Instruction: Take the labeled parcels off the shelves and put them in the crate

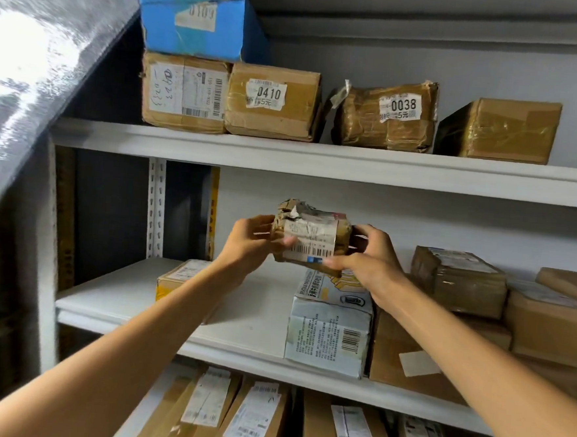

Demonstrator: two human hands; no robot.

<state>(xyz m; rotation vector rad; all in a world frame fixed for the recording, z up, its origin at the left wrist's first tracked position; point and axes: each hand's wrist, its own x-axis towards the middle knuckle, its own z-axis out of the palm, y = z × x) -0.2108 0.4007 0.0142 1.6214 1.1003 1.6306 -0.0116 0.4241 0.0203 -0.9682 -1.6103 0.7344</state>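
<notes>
Parcel (313, 237) clamped in left hand (249, 246) and right hand (367, 261) grip above white shelf (246, 311).

both arms outstretched, left hand (248, 243) and right hand (372, 262) gripping a parcel (313, 234)

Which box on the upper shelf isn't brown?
The blue box with the torn white label, stacked on the leftmost brown parcel. Everything else on that shelf is brown cardboard.
</notes>
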